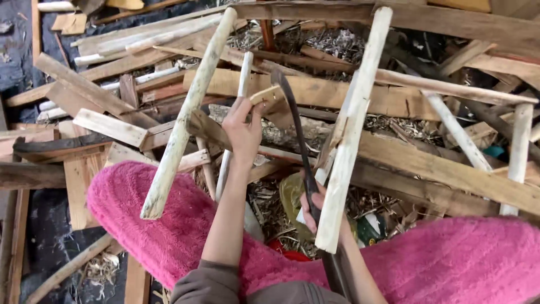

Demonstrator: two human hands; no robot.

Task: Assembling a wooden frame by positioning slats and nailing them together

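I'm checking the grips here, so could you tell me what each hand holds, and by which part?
The left hand pinches a small wood piece by its near end. The right hand grips a dark curved blade by its handle end.

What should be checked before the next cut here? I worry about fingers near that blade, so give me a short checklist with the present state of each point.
1. Left hand grips the small wood piece: ok, fingers pinch its lower end.
2. Right hand holds the curved knife: ok, closed on the handle, partly hidden by a peeled pole.
3. Blade tip on the wood piece: ok, it meets the piece's upper end.
4. Left fingers away from the edge: not ok, they sit close beside the blade.
5. Piece braced on something firm: cannot tell.
6. Pink-clad knees out of the blade's line: cannot tell.
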